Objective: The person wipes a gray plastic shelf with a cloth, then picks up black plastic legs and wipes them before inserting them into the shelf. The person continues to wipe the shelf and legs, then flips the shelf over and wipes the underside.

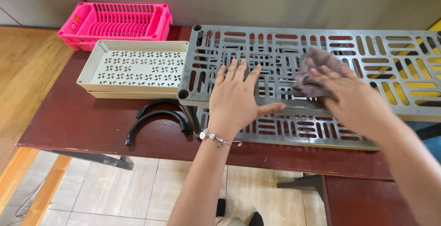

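A crumpled grey-purple cloth (314, 70) lies on a grey slotted shelf panel (285, 60) (lying flat).

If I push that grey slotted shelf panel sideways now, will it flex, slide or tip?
The grey shelf panel looks like rigid moulded plastic, so probably little flex. It rests on a second panel, so it may slide. The left hand lies flat on it and the right hand presses a cloth down.
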